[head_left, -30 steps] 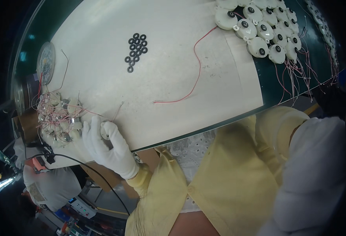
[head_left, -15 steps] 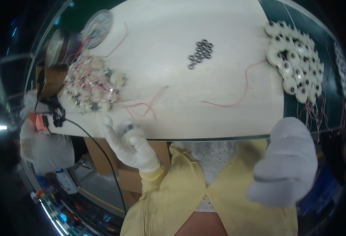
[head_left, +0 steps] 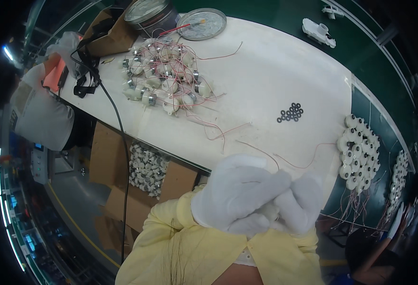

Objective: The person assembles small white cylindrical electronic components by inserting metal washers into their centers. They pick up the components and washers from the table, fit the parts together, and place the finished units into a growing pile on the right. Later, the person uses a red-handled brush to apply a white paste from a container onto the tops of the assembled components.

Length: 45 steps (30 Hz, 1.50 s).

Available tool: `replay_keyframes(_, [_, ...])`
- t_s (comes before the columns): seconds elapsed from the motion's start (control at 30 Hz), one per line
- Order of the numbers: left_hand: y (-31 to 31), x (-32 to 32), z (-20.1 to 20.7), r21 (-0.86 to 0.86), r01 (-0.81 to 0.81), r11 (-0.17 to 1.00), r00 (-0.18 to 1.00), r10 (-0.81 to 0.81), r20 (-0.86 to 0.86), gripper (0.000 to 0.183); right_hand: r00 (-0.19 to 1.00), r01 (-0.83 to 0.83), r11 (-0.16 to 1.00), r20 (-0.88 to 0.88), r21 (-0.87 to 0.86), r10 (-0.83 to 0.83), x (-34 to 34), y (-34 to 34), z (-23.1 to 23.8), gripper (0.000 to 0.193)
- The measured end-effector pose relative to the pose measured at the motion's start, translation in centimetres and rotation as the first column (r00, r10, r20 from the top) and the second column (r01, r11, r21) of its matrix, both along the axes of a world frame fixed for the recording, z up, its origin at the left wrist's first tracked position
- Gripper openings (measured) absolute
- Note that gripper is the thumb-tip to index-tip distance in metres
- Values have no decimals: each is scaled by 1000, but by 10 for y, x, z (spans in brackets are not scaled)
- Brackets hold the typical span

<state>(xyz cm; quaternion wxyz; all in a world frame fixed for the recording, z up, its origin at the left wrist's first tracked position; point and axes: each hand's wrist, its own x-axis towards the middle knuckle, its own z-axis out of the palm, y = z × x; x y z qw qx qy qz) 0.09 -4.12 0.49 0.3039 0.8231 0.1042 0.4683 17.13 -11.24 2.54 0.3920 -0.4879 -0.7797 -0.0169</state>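
A long table (head_left: 247,90) with a white top takes up most of the view, and the person works at its near edge. Below that edge stands a carton (head_left: 108,154) filled with small pale pieces. On the left of the white top lies a heap of wired units (head_left: 170,85), pale with metal parts, their reddish leads tangled over one another; a unit taken from here would best be lifted slowly, with its lead freed first. At the right end, pale housings (head_left: 345,171) with black centres sit in a close group, wires hanging off the table. The left hand (head_left: 237,197) and right hand (head_left: 305,202), both in white gloves, meet before the chest, fingers bent inward. A pale piece (head_left: 269,210) seems to show between them, but the gloves hide most of it, so I cannot tell how firmly either hand grips it. Good handling here probably means one hand steadying the body while the other does the fine work, with no tug on the thin wire (head_left: 261,151) that runs out past the fingertips onto the table. Smallest are the black rings (head_left: 290,113), clustered beyond the hands, well apart from them and within easy view.
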Motion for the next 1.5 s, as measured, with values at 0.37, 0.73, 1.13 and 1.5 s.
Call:
replay_keyframes(0.37, [15, -5, 17, 35, -60, 998, 978, 66, -200, 53, 780, -176, 946, -625, -272, -34, 11, -18, -23, 49])
replay_keyframes(0.73, [109, -25, -18, 611, -598, 519, 476, 843, -250, 18, 487, -432, 651, -769, -623, -413, 82, -63, 17, 48])
replay_keyframes(1.13, [72, -20, -15, 483, -531, 696, 595, 712, -373, 35, 713, 463, 827, 688, -319, -134, 99, 53, 30, 34])
replay_keyframes(1.5, [66, -39, -30, 546, -466, 697, 624, 696, -355, 40, 920, 339, 701, 378, -628, -106, 122, 91, 17, 35])
